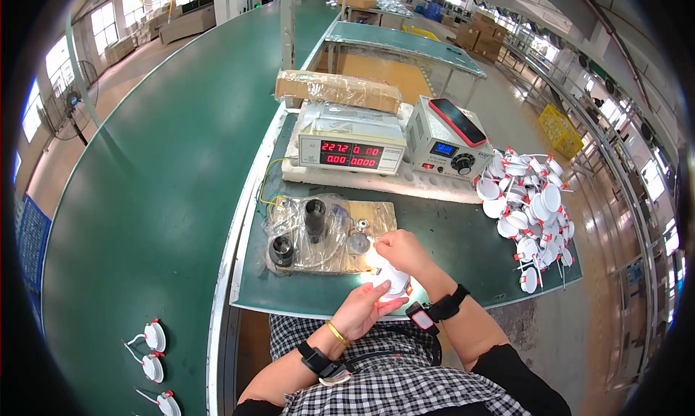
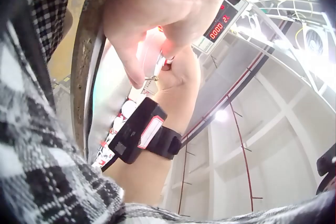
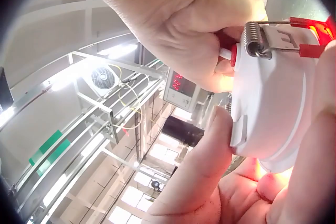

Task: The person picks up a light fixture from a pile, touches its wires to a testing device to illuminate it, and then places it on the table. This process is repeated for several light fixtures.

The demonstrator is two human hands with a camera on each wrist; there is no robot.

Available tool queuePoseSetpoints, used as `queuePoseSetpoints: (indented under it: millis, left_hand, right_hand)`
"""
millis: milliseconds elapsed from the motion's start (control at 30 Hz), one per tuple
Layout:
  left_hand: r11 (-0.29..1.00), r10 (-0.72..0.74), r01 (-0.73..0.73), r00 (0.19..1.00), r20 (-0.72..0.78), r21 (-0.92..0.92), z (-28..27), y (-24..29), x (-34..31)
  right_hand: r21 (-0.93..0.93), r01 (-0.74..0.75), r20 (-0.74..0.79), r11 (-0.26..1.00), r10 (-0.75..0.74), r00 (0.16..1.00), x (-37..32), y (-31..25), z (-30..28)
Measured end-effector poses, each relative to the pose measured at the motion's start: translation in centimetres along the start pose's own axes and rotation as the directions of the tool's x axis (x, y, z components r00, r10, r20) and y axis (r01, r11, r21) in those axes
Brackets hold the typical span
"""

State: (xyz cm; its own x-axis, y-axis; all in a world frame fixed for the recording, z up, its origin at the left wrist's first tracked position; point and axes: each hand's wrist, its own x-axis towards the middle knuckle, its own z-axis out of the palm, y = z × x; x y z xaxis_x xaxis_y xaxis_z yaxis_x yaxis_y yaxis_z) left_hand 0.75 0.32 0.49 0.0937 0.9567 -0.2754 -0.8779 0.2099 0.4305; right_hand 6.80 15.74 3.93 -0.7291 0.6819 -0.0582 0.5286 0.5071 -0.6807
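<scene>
A white round downlight (image 1: 392,280) is in the left hand (image 1: 360,311), just over the table's near edge. In the right wrist view the left thumb and fingers grip the downlight body (image 3: 278,92) around its side. Light glows from its face and reddens the fingers. A coiled spring clip (image 3: 255,40) with red sleeves sits on its rim. The right hand (image 1: 405,251) pinches the short white cable (image 3: 226,53) at the back of the lamp, where a red grommet shows. The cable's far end is hidden in the right fingers.
A wooden board (image 1: 384,215) carrying black cylinders (image 1: 315,220) lies beyond the hands. Behind it stand a power meter (image 1: 351,155) with red digits and a grey supply box (image 1: 443,152). Downlights are heaped (image 1: 532,206) at the right; several others (image 1: 154,338) lie on the left green surface.
</scene>
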Motion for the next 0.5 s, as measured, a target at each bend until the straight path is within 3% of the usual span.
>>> queuePoseSetpoints:
  millis: [500]
  left_hand:
    - [1.000, -0.001, 0.001, 1.000, 0.021, -0.018, 0.09, 0.10, -0.13]
  right_hand:
    - [-0.050, 0.033, -0.011, 0.998, -0.034, 0.999, 0.34, 0.66, 0.26]
